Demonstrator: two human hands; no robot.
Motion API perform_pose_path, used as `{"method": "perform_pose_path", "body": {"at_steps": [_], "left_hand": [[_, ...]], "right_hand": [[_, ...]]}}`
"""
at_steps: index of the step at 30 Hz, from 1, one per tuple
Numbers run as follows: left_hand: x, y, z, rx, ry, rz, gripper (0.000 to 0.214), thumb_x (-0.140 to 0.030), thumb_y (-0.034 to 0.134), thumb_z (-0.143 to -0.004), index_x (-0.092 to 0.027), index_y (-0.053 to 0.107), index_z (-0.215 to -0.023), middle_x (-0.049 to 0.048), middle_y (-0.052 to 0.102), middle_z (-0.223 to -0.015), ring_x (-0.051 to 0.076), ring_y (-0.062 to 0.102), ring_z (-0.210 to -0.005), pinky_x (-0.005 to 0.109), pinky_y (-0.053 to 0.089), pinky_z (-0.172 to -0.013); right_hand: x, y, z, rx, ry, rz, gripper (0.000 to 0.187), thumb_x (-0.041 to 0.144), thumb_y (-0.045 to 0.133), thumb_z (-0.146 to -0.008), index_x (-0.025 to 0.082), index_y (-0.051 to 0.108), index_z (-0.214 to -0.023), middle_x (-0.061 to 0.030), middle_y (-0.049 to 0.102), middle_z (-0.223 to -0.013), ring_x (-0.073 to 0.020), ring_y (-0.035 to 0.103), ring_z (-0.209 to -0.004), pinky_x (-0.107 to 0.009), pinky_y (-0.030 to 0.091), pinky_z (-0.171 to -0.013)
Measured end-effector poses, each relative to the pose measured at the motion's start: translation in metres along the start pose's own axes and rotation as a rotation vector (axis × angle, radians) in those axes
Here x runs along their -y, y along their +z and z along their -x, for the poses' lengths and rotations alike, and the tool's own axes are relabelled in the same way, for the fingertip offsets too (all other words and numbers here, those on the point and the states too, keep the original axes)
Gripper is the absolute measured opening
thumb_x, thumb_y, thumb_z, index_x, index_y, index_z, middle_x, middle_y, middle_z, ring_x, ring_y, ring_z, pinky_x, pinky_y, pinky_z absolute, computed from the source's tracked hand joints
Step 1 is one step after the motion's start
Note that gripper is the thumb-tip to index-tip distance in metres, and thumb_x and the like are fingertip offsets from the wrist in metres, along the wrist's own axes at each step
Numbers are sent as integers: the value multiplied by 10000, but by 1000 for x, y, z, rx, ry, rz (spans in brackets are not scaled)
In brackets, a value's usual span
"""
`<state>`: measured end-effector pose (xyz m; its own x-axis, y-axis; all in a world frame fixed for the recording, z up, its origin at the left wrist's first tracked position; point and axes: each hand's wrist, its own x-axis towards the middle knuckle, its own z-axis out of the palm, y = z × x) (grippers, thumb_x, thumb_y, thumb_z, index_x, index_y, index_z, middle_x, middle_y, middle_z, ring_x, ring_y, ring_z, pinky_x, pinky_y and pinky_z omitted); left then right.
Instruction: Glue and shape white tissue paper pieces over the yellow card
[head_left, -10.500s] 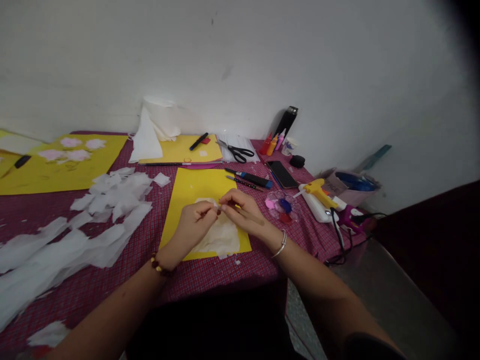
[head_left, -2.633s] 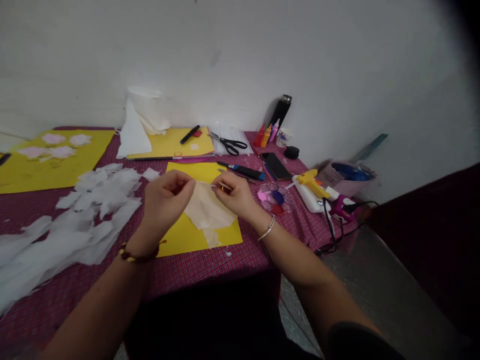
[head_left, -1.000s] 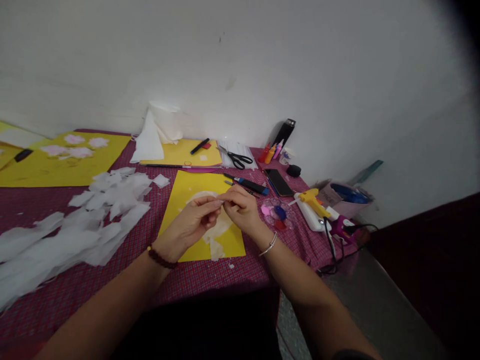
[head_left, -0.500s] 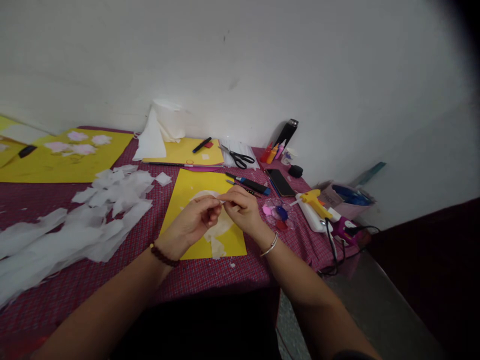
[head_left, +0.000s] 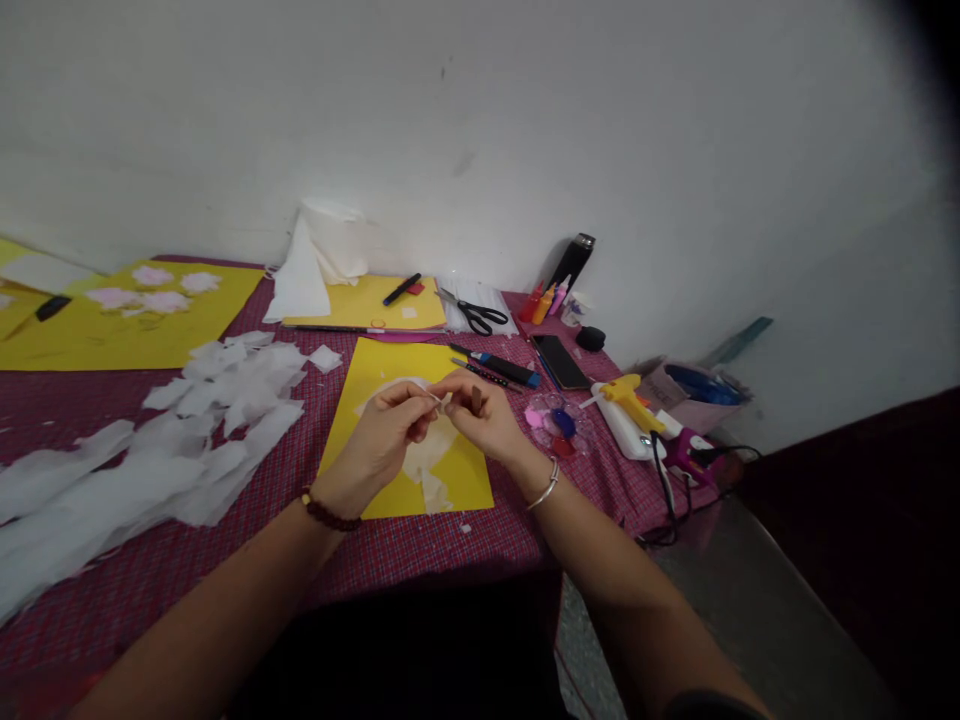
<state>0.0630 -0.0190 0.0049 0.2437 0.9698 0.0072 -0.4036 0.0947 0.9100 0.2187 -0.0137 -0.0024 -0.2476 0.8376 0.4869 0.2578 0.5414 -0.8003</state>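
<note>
Both grips, left hand and right hand, pinch a small white papery sliver above the yellow rectangular sheet; tugging could tear it.

There were two hands at centre, three squeeze bottles at two o'clock, one pair of scissors at twelve, three paint blobs at four, four whole pink flowers at nine.

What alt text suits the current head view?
A left hand and a right hand pinch a small whitish piece above a yellow sheet. White scraps lie to the left; a paint palette and yellow glue gun sit to the right.
</note>
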Motion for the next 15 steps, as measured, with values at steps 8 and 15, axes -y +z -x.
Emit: {"method": "perform_pose_path", "body": {"at_steps": [8, 15], "left_hand": [[0, 0, 1, 38, 102, -224, 61, -225, 674, -738, -184, 672, -693, -20, 577, -643, 83, 444, -492, 233, 341, -480], [-17, 1, 11, -232, 401, -492, 268, -171, 697, -704, -231, 674, -964, -6, 645, -810, 112, 520, -593, 232, 406, -556]], "right_hand": [[-9, 0, -5, -55, 277, -345, 323, 466, 744, -708, 178, 628, -795, 50, 521, -607, -72, 379, -499, -216, 309, -473], [-5, -4, -8, -128, 262, -355, 377, 501, 783, -650, 183, 589, -708, 46, 510, -632, -73, 397, -529, -219, 339, -491]]}}
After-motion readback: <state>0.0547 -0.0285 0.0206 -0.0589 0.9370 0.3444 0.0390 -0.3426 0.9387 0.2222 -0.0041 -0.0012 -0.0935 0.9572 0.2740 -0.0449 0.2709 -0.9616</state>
